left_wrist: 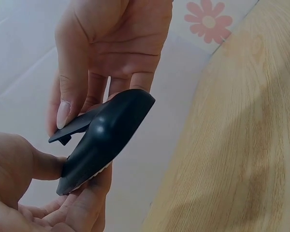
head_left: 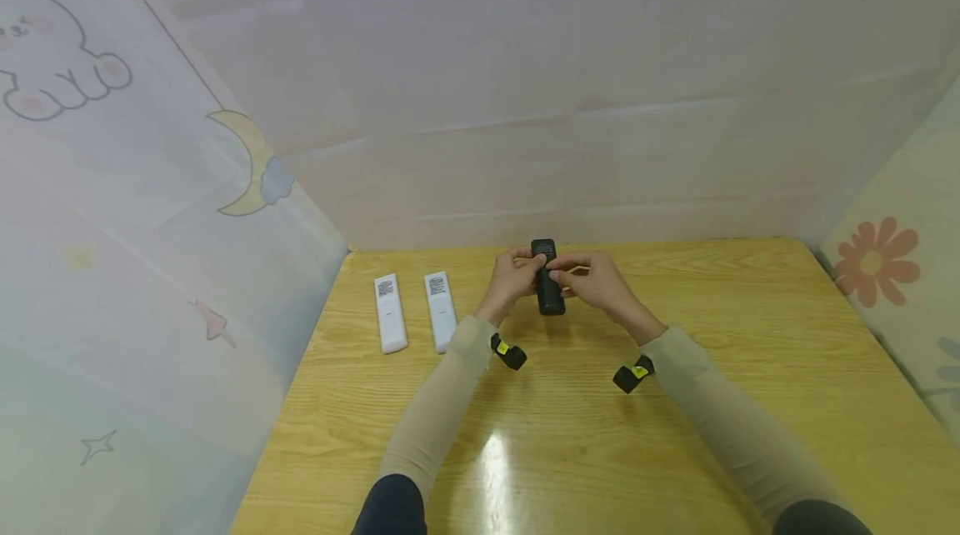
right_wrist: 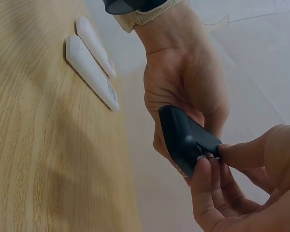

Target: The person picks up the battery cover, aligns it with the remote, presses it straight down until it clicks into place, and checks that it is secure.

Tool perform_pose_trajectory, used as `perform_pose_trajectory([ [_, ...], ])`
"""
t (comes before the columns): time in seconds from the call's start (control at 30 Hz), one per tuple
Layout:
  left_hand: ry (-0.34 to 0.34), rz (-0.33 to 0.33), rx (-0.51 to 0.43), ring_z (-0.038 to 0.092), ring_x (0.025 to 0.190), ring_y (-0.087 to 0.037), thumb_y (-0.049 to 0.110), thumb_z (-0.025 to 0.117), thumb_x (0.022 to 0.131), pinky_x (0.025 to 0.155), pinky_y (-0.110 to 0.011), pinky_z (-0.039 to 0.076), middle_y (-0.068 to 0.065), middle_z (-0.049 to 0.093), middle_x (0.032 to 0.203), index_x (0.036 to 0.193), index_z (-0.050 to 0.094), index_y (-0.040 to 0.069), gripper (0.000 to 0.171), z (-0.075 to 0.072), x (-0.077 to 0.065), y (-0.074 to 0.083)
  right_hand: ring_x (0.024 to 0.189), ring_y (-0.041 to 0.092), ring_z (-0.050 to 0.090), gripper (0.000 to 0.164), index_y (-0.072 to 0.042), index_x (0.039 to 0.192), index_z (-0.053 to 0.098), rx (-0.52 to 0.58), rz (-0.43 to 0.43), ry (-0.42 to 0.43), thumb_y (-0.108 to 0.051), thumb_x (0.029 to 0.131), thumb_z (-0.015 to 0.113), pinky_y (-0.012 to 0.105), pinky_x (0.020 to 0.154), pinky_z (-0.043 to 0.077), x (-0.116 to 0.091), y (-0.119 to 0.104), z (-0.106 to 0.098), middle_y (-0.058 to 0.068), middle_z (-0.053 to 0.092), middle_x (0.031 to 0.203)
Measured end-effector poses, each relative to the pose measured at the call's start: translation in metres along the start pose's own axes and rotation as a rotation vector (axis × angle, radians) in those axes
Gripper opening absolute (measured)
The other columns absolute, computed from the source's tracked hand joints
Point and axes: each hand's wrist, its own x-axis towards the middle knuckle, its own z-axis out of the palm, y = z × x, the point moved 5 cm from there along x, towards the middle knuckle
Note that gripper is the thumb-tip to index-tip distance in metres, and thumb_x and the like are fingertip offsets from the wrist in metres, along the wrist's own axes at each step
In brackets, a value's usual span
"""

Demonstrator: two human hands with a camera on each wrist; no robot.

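A black remote control [head_left: 551, 300] is held above the table, its back side up. My left hand [head_left: 513, 278] grips it, thumb on one side and fingers beneath, with buttons just showing on the underside in the left wrist view. My right hand [head_left: 602, 278] pinches the remote's battery cover [left_wrist: 76, 127] between thumb and fingers. One end of that cover stands lifted off the body, a small tab under its edge, while the other end still meets the remote. Inside the compartment, fingers and shadow hide what is there.
Two white remotes [head_left: 391, 314] [head_left: 441, 312] lie side by side on the wooden table [head_left: 720, 402], left of my hands, label side up. A pale printed sheet [head_left: 480, 102] hangs behind the table, with more at both sides.
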Motion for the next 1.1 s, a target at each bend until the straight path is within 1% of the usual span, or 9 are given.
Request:
perform_pose_trajectory([
  [0.17, -0.01, 0.002, 0.003, 0.079, 0.1, -0.03, 0.026, 0.067, 0.108, 0.085, -0.042, 0.067, -0.02, 0.073, 0.128, 0.137, 0.059, 0.002, 0.038, -0.0005, -0.0013, -0.0001, 0.112, 0.04, 0.073, 0.029, 0.001, 0.132, 0.073, -0.011, -0.001, 0.004, -0.014, 0.107, 0.067, 0.049, 0.091, 0.066, 0.0011, 0.0026, 0.0004, 0.028, 0.064, 0.141],
  [0.27, -0.013, 0.008, 0.007, 0.079, 0.1, -0.029, 0.025, 0.067, 0.108, 0.085, -0.042, 0.067, -0.02, 0.074, 0.128, 0.136, 0.059, 0.002, 0.037, -0.0006, -0.002, -0.0002, 0.11, 0.039, 0.073, 0.028, 0.0, 0.131, 0.074, -0.023, 0.001, 0.007, -0.014, 0.107, 0.067, 0.05, 0.091, 0.065, 0.0019, 0.0042, 0.0008, 0.027, 0.064, 0.141],
  [0.43, -0.009, 0.008, 0.004, 0.079, 0.101, -0.029, 0.026, 0.067, 0.108, 0.086, -0.041, 0.067, -0.02, 0.073, 0.128, 0.135, 0.06, 0.003, 0.036, -0.0012, -0.0026, -0.0006, 0.109, 0.037, 0.073, 0.028, -0.002, 0.131, 0.074, -0.049, 0.009, 0.012, -0.015, 0.108, 0.067, 0.046, 0.089, 0.066, 0.0024, 0.0058, 0.0012, 0.025, 0.064, 0.142],
  [0.53, -0.008, 0.007, 0.001, 0.079, 0.102, -0.029, 0.026, 0.067, 0.108, 0.086, -0.041, 0.067, -0.021, 0.073, 0.129, 0.136, 0.06, 0.003, 0.037, -0.0014, -0.0025, -0.0004, 0.108, 0.036, 0.073, 0.028, -0.002, 0.131, 0.074, -0.056, 0.011, 0.017, -0.015, 0.108, 0.067, 0.05, 0.09, 0.065, 0.0024, 0.0056, 0.0018, 0.025, 0.064, 0.142],
  [0.63, -0.006, 0.008, -0.001, 0.079, 0.101, -0.029, 0.026, 0.067, 0.108, 0.085, -0.04, 0.067, -0.02, 0.073, 0.129, 0.137, 0.06, 0.003, 0.038, -0.0017, -0.0024, 0.0002, 0.107, 0.035, 0.073, 0.028, -0.002, 0.13, 0.075, -0.064, 0.005, 0.019, -0.015, 0.108, 0.066, 0.049, 0.089, 0.065, 0.0027, 0.005, 0.0024, 0.026, 0.064, 0.141],
  [0.8, -0.014, 0.017, 0.0, 0.079, 0.101, -0.029, 0.027, 0.068, 0.108, 0.085, -0.04, 0.067, -0.02, 0.073, 0.128, 0.138, 0.06, 0.003, 0.039, -0.0014, -0.0019, 0.0024, 0.104, 0.035, 0.073, 0.027, -0.001, 0.13, 0.075, -0.071, -0.01, 0.025, -0.014, 0.108, 0.066, 0.038, 0.081, 0.066, 0.0031, 0.0026, 0.001, 0.026, 0.064, 0.14],
  [0.93, -0.014, 0.025, 0.0, 0.079, 0.102, -0.03, 0.026, 0.068, 0.107, 0.086, -0.041, 0.067, -0.021, 0.073, 0.13, 0.136, 0.06, 0.002, 0.038, -0.0012, -0.0031, 0.0032, 0.103, 0.034, 0.074, 0.027, -0.001, 0.129, 0.075, -0.08, -0.009, 0.03, -0.015, 0.108, 0.066, 0.037, 0.08, 0.066, 0.0035, 0.005, 0.0018, 0.026, 0.065, 0.14],
  [1.1, -0.004, 0.01, -0.008, 0.079, 0.102, -0.03, 0.026, 0.068, 0.107, 0.086, -0.042, 0.067, -0.021, 0.072, 0.131, 0.135, 0.06, 0.003, 0.037, -0.0015, -0.0045, -0.0007, 0.1, 0.031, 0.074, 0.027, -0.002, 0.128, 0.076, -0.085, 0.004, 0.034, -0.016, 0.107, 0.068, 0.035, 0.078, 0.066, 0.0026, 0.0102, 0.0048, 0.026, 0.068, 0.136],
])
